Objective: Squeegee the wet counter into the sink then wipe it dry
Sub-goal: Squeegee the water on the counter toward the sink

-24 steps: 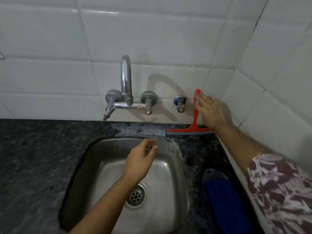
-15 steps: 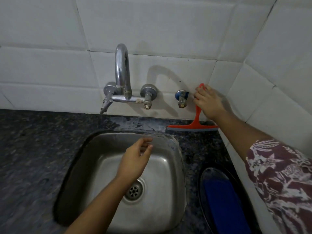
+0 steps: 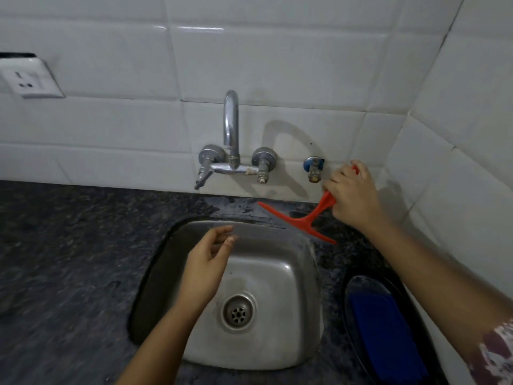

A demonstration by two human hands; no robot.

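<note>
My right hand (image 3: 354,194) grips the handle of a red squeegee (image 3: 301,222) at the back right of the dark speckled counter (image 3: 69,259). Its blade is lifted and tilted, slanting from the wet strip behind the sink down toward the sink's right rim. My left hand (image 3: 206,262) hovers above the steel sink (image 3: 294,323), fingers loosely curled and holding nothing. The counter strip behind the sink looks wet and streaked.
A chrome wall tap (image 3: 231,151) hangs over the sink's back edge, with a small blue-capped valve (image 3: 313,169) to its right. A dark oval tray with a blue cloth (image 3: 388,334) lies right of the sink. A wall socket (image 3: 30,77) sits at upper left.
My right hand closed round the squeegee handle and lifted it off the wall, swinging the blade from flat against the backsplash to a slant over the sink's corner. The left hand barely moved.
</note>
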